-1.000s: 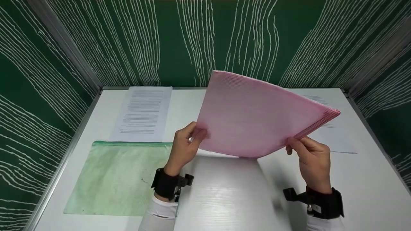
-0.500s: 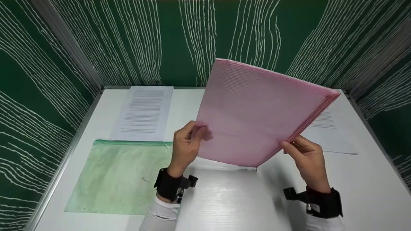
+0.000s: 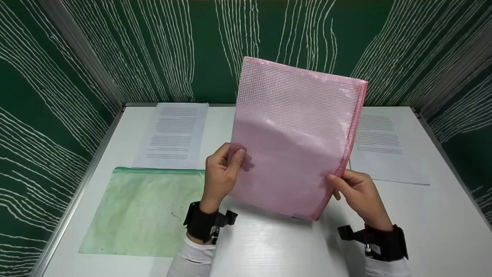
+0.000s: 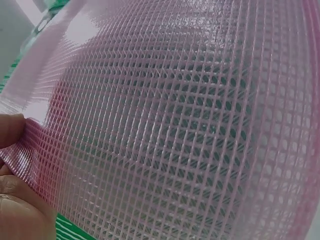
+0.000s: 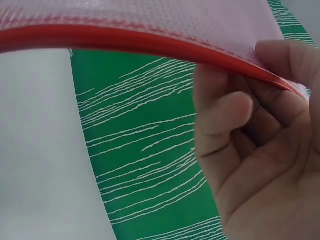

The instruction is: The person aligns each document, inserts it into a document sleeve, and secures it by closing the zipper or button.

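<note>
A pink mesh zip pouch (image 3: pixel 292 146) is held up tilted above the table between both hands. My left hand (image 3: pixel 223 173) pinches its left edge, thumb in front and fingers showing through the translucent sheet behind. My right hand (image 3: pixel 359 192) pinches the right edge low down, where a red zipper band (image 5: pixel 110 42) runs along the side. In the left wrist view the mesh grid (image 4: pixel 150 110) fills most of the picture, with thumb and finger at its left edge. The right wrist view shows the thumb over the band and curled fingers beneath it.
A green zip pouch (image 3: pixel 142 211) lies flat at the left. Printed sheets (image 3: pixel 173 130) lie behind it, and another printed sheet (image 3: pixel 384 154) is at the right. A pale glossy surface (image 3: pixel 269 246) stretches under the pink pouch. Green walls with white lines stand around the white table (image 3: pixel 442 223).
The pink pouch has swung more upright, its face turned toward the head camera and its right corner moved left. My right hand has shifted left with it; my left hand stays nearly in place.
</note>
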The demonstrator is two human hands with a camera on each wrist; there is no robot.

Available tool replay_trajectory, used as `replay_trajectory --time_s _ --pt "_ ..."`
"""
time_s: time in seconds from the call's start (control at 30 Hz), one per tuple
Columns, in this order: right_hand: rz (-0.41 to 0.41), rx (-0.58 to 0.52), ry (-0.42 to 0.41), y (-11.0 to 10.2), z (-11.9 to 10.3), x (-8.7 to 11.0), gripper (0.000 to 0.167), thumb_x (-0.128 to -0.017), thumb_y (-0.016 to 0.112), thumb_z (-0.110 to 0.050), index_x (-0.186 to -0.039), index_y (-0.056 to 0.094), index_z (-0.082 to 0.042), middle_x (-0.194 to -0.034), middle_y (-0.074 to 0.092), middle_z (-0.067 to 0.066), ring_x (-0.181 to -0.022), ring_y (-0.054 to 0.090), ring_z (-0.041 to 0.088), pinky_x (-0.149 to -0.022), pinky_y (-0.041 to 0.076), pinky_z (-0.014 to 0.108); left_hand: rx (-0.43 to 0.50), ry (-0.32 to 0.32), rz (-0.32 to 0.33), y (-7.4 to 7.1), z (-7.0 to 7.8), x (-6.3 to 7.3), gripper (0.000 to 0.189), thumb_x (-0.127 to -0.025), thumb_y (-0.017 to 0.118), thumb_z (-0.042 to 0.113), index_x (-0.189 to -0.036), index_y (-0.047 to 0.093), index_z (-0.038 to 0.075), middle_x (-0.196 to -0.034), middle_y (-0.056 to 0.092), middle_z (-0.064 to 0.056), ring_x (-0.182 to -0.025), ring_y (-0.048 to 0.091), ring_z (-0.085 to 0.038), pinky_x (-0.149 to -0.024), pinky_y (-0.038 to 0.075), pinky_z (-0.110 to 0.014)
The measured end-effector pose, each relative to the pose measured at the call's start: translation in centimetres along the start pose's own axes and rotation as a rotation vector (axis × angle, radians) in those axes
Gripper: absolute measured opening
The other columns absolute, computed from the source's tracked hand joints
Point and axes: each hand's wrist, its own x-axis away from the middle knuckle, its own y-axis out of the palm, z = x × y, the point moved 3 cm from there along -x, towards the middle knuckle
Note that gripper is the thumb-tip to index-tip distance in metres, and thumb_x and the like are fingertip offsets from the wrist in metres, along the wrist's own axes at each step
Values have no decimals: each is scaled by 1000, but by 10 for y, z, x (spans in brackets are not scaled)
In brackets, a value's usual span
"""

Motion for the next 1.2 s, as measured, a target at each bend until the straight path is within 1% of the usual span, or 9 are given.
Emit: replay_trajectory --time_s 0.1,0.2,0.37,0.5,0.6,0.77,0.83,1.03,1.2 --pt "20 -71 -10 4 0 -1 13 -88 58 -4 -81 63 5 -51 47 10 -45 45 20 -46 35 31 -61 -21 16 -2 -14 0 11 -91 55 8 -95 59 -1 -77 63 -12 -64 62 -20 -57 51 -30" --pt "36 -110 10 8 2 -2 15 -88 58 -6 -82 62 7 -52 49 9 -41 44 20 -41 35 31 -127 -46 11 -3 -19 -1 23 -90 56 9 -111 55 -1 -90 65 -12 -76 60 -17 -64 49 -27" --pt "45 -192 51 12 5 -3 18 -89 57 -7 -88 62 10 -60 54 9 -43 46 20 -38 36 32 -211 -89 -53 -5 -31 -1 56 -89 58 11 -138 33 5 -124 56 -13 -109 55 -19 -90 45 -36" --pt "29 -241 82 18 8 -4 23 -90 56 -10 -95 61 12 -72 61 12 -53 55 19 -44 42 30 -327 -126 -99 -9 -39 1 69 -88 58 16 -146 21 16 -139 43 -6 -120 47 -16 -98 41 -39" --pt "11 -277 103 21 12 -5 26 -91 55 -11 -100 60 13 -77 63 13 -57 56 19 -47 44 30 -478 -148 -131 -10 -39 3 74 -87 58 15 -147 16 17 -141 38 -5 -123 43 -16 -99 39 -38" --pt "21 -354 143 20 15 -5 29 -92 53 -11 -107 57 14 -79 65 10 -58 57 15 -45 43 27 -826 -46 -206 -3 -30 7 71 -83 64 16 -143 28 9 -143 32 -12 -131 32 -25 -105 30 -41" --pt "37 -375 165 19 16 -6 30 -92 53 -12 -108 56 13 -81 65 8 -59 57 13 -46 43 24 -895 12 -256 2 -25 10 67 -82 66 20 -139 36 7 -144 31 -15 -132 29 -30 -105 28 -46" --pt "91 -437 227 18 20 -6 33 -92 55 -13 -107 53 16 -78 61 8 -55 53 14 -46 43 25 -861 128 -506 27 -10 23 70 -79 68 42 -136 42 12 -145 31 -10 -136 25 -28 -108 23 -46" --pt "99 -514 228 19 22 -7 31 -92 53 -11 -109 53 16 -78 61 8 -57 53 13 -48 44 24 -875 187 -683 51 -7 35 88 -67 72 57 -139 38 19 -148 28 -6 -138 22 -26 -107 26 -45"
